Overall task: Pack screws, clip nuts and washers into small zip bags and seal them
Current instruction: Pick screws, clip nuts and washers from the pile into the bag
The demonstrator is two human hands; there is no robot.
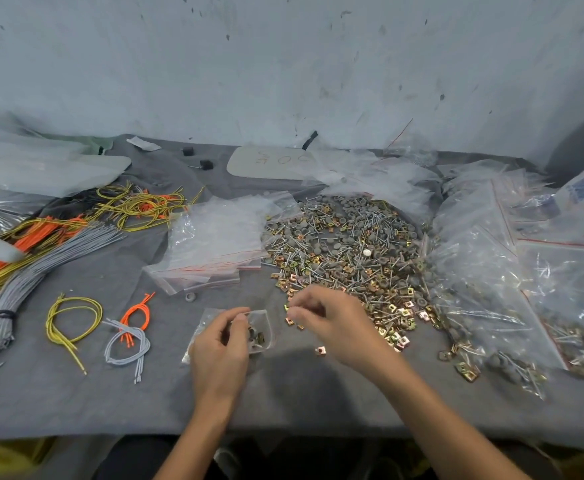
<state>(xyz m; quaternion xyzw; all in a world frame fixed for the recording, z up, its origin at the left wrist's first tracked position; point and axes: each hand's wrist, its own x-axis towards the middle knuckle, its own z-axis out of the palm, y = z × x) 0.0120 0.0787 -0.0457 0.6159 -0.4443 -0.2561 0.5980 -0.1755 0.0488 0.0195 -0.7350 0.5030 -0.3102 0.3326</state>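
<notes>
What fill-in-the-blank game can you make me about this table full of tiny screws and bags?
1. The left hand holds a small zip bag over a ____ cloth.
2. The right hand works at the edge of the pile of screws, clip nuts and washers, which lies to the ____ of the stack of empty zip bags.
3. Those empty bags have thin ____ seal lines.
Missing words: grey, right, red.

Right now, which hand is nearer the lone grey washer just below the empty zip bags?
Left. The left hand, holding the small zip bag, sits just below and right of the grey washer; the right hand, pinching a clip nut, is well off to its right.
</notes>
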